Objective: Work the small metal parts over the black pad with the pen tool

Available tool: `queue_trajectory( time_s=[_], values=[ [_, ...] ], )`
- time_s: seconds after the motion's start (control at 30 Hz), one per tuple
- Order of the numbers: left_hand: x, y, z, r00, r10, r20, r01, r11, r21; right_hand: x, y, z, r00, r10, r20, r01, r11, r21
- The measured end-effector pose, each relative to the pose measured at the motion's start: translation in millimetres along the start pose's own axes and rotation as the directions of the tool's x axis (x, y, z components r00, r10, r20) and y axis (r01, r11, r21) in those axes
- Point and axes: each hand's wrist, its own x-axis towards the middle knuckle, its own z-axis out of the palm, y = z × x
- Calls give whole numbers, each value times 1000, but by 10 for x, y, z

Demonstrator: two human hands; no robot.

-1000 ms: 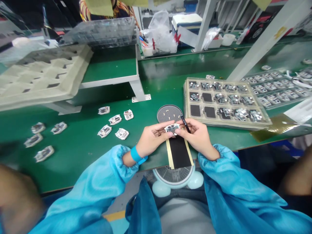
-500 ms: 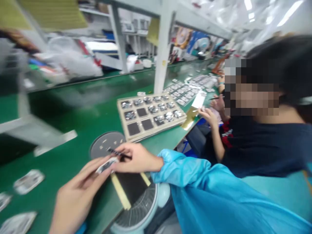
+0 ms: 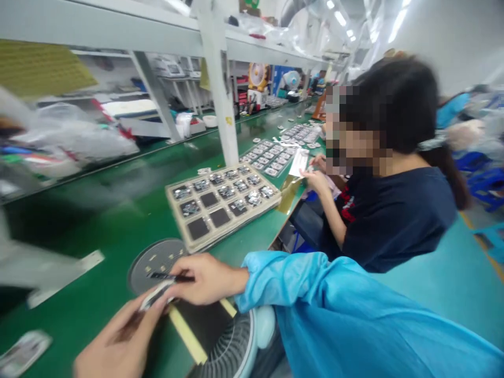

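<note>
My left hand (image 3: 122, 336) pinches a small flat white-edged part (image 3: 157, 295) between thumb and fingers, above the green bench. Close against it, my right hand (image 3: 205, 277) grips slim black tweezers (image 3: 173, 276), whose tip points left over the part. Motion blur hides whether the tip touches it. Just behind the hands lies a round grey dish (image 3: 144, 257) with several tiny light pieces on it. Beneath my right wrist is a dark pad (image 3: 207, 323) with yellow strips along its sides.
A beige compartment tray (image 3: 220, 233) holds several small metallic assemblies. More trays of parts (image 3: 271, 157) lie farther along the bench. A co-worker (image 3: 394, 210) sits to the right, handling something. A round fan (image 3: 236, 349) is below the bench edge; a white post (image 3: 220, 94) rises behind.
The view has swung to the right, so the tray, dish and post appear farther left. Both hands keep their hold on the part and the tweezers.
</note>
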Motion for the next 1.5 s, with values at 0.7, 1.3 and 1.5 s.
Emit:
queue_trajectory(
  time_s=[0.7, 1.3, 1.5],
  values=[
    [-79, 150, 29, 958, 285, -27, -286, 950, -129, 256, -377, -323, 765, -470, 440, 620, 722, -308],
    [767, -363, -997, 984, -139, -111, 161, 963, 215, 705, -816, -332, 909, -230, 348, 416, 465, -781],
    [1198, -428, -1437, 962, -177, -208, 229, 937, 262, 110, -795, -580, 932, -355, 80, 349, 812, -467]
  ],
)
